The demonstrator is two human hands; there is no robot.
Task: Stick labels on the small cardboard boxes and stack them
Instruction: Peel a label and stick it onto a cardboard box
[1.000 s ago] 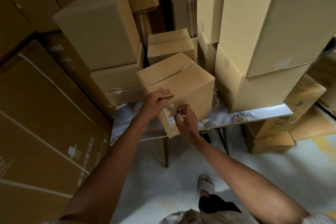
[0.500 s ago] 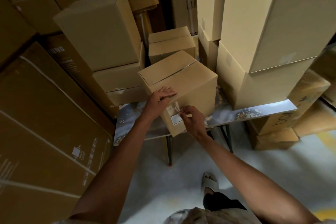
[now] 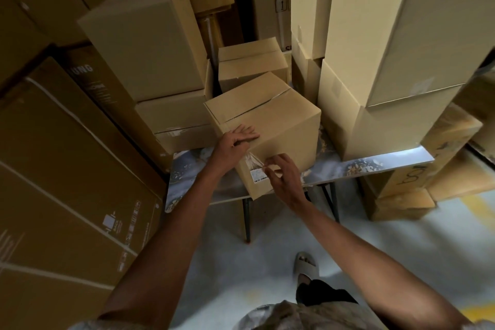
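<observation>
Two hands at one small cardboard box, label going on

We log our left hand [image 3: 237,139] spread flat on the top near edge of the small cardboard box [image 3: 267,126], steadying it; our right hand [image 3: 281,174] pinches the right end of the white label [image 3: 258,176] between thumb and fingertips against the near face. Half a second ago more backing strip showed above the label, so we judge it is now mostly laid and only needs smoothing before stacking. Clear film [image 3: 251,159] wrinkles just above it. Box sits at the front edge of the patterned table [image 3: 375,166], its lower corner overhanging, between the left stack [image 3: 150,43] and right stack [image 3: 401,43]. Label print too small to read; its right end hidden by fingers; both stacks cut off at top
</observation>
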